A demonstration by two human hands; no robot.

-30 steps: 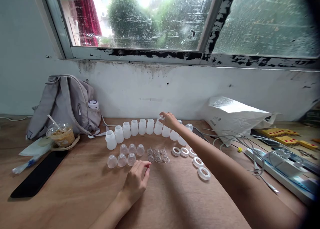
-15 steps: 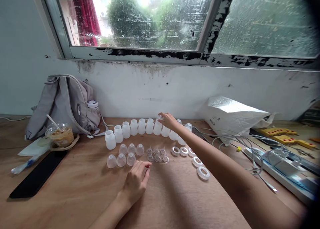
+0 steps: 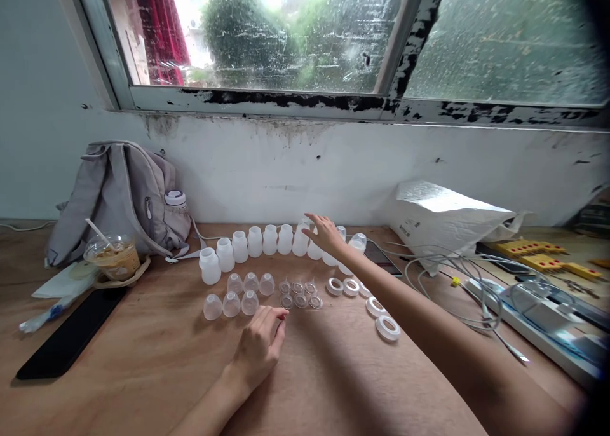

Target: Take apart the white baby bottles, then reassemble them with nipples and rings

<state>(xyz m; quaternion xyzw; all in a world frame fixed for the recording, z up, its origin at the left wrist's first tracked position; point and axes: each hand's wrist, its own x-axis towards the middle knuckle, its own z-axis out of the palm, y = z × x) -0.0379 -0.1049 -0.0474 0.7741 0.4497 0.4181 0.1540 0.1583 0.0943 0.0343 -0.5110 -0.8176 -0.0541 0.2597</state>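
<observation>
White frosted baby bottles stand upright in a curved row near the wall. My right hand reaches over the row, thumb and fingers apart, beside a bottle with a clear top piece on it; I see nothing held. Resting on the table, my left hand is loosely bent with a gap between thumb and forefinger, and nothing shows in it. Just beyond it are several clear dome caps and small clear nipples. White screw rings lie near my right forearm, which partly covers some.
At left are a grey backpack, an iced drink cup and a black phone-like slab. At right are a white bag, tangled cables, a power strip and yellow blocks. Wall and window stand behind.
My right fingers have opened and drawn slightly right, off the clear top piece, which stays on its bottle. My left hand keeps its place.
</observation>
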